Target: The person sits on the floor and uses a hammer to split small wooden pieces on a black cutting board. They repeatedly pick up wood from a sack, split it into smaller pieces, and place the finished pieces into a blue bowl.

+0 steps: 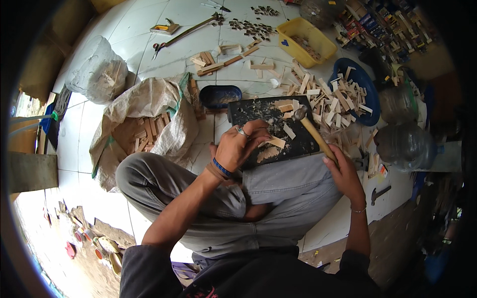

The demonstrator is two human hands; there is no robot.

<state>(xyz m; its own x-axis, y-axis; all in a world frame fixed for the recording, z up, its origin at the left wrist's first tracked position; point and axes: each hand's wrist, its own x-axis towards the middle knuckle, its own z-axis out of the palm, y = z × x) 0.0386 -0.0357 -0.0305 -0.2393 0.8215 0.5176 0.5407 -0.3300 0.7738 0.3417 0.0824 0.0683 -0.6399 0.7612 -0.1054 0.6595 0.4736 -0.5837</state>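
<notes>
A dark, chipped work board (242,108) lies in front of my crossed legs, strewn with shavings and pale wood bits. Over it, my left hand (233,149) is closed, thumb and fingertips pinching a small flat piece of wood (276,142). Whether anything smaller is between those fingertips is hidden. My right hand (344,175) grips a hammer (318,135) by its wooden handle; the metal head is raised over the board's far right part. Another loose wood piece (289,131) lies near my left fingertips.
An open woven sack (112,129) of wood pieces stands left, near a blue oval tray (202,99). Beyond the board are a wood pile (318,92), a blue basin (373,102) and a yellow tub (325,49). Plastic bottles (405,146) and a second hammer (381,194) lie right.
</notes>
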